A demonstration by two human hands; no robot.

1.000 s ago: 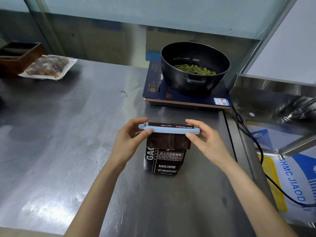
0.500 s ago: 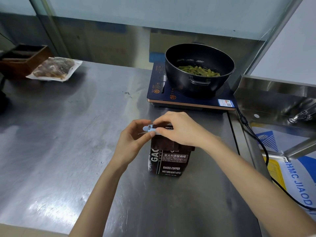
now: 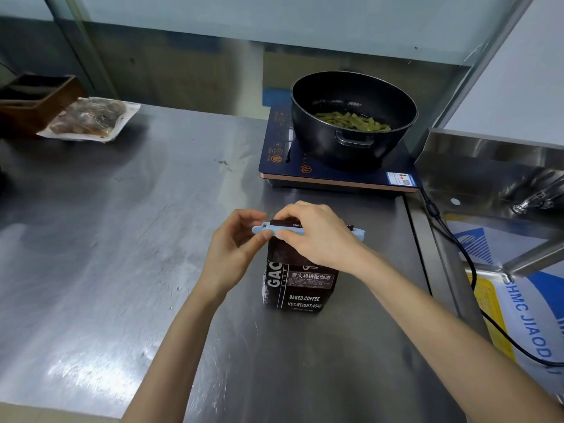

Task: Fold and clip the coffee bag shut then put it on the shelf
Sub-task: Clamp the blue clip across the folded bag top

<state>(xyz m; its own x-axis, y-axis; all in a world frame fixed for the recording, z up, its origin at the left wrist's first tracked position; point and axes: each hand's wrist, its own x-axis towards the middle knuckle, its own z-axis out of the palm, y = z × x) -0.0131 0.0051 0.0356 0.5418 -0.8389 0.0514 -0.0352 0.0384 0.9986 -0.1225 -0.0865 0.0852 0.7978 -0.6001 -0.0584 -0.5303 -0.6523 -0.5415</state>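
Far left of the coffee bag: a wooden box and a sealed food pouch, well apart from it, at the back of the steel tabletop. Ignore them.

Your left hand sits just left of the bag top, fingers pinching the left tip of the blue clip. Grasping, not released.

The bag stands upright on the tabletop, long axis vertical, label facing you, folded top pointing up. The clip lies across that fold, long axis running left-right, both ends sticking out past the bag's sides.

Your right hand is draped over the middle of the clip and the bag's upper front, fingers curled down on the bar, pressing. It covers the fold, so you cannot tell if the clip is fully latched along its length.

Judgement: clipping step, nearly done. Both hands are on the bag; the right one is better placed to take the body for the lift. Check the right end catches first.

Behind and right of the bag: a black pot with green beans on an induction cooker. Right again, a sink. No shelf in view.
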